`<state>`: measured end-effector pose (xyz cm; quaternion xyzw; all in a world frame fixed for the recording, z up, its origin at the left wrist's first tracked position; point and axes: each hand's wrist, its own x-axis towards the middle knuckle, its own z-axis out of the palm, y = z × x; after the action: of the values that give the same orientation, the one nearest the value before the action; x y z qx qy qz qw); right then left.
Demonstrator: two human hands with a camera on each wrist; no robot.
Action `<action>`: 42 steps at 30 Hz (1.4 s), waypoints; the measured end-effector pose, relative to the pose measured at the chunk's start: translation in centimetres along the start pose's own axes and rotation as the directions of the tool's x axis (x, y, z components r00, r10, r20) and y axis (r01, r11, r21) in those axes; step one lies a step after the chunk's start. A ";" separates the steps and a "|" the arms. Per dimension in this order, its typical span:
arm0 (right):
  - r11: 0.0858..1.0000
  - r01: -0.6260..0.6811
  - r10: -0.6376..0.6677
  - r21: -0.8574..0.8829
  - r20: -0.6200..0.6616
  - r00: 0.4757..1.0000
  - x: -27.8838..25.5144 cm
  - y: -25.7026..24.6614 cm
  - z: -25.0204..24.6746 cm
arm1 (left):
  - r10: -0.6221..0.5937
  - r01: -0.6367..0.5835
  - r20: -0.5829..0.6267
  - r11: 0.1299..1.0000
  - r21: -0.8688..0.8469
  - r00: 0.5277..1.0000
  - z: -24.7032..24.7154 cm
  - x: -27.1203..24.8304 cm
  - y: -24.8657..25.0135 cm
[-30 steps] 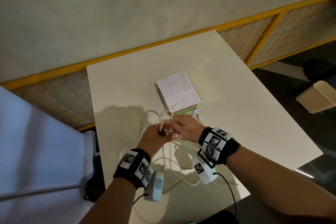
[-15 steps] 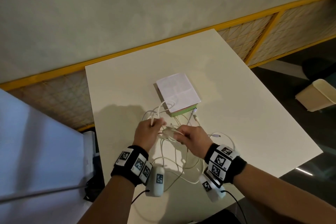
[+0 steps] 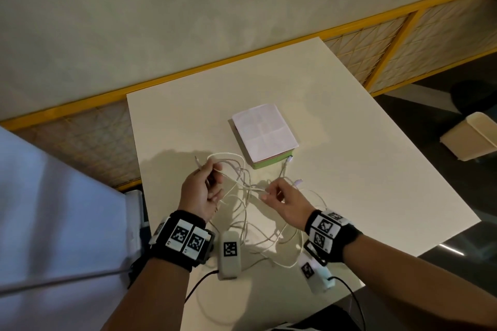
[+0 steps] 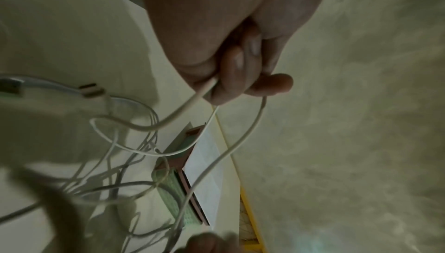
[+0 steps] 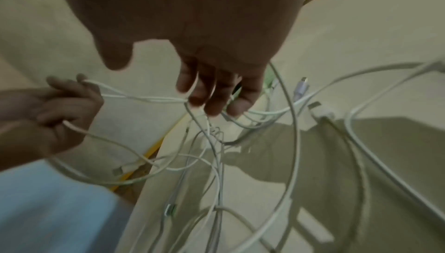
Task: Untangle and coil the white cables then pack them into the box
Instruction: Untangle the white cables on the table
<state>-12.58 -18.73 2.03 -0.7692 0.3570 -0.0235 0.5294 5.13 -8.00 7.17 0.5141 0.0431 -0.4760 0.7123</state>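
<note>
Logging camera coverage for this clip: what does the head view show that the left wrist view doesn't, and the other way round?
Only the head view shows both wristbands, the whole table, and the right hand pinching a strand. Only the left wrist view shows the left hand up close, its fingers curled round a cable, and a plug end-on. Both show the tangled white cables and the paper-topped green box.
</note>
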 end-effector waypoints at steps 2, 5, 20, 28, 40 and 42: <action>0.990 0.053 -0.056 -0.127 -0.014 0.998 0.9 -0.6 0.5 | -0.020 0.020 0.019 0.999 -0.036 1.000 0.0 -0.3 0.2; 0.941 0.209 -0.196 -0.266 0.078 0.978 1.8 -0.9 1.0 | -0.029 0.034 0.057 0.995 -0.093 0.998 -0.2 -0.7 0.7; 0.916 0.350 -0.349 -0.194 0.044 0.936 1.3 -4.0 -1.1 | 0.226 -0.271 0.165 0.601 0.752 0.960 2.0 -1.6 -3.0; 0.998 -0.018 0.018 0.058 -0.002 1.000 0.7 -0.2 -2.4 | 0.317 -0.259 0.022 0.732 0.631 0.948 0.3 -0.9 -0.4; 0.955 0.278 -0.246 -0.104 0.246 0.937 -2.2 -5.8 0.7 | 0.225 -0.245 0.131 0.956 0.162 0.965 0.2 -3.1 2.0; 0.968 0.250 -0.249 0.024 0.222 0.943 -1.5 -6.8 1.7 | 0.231 -0.252 0.131 0.952 0.174 0.964 0.6 -3.2 1.7</action>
<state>-9.46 -15.26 7.42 -0.8072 0.1949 -0.0030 0.5571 4.36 -6.41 10.34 0.5539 -0.1046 -0.4144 0.7145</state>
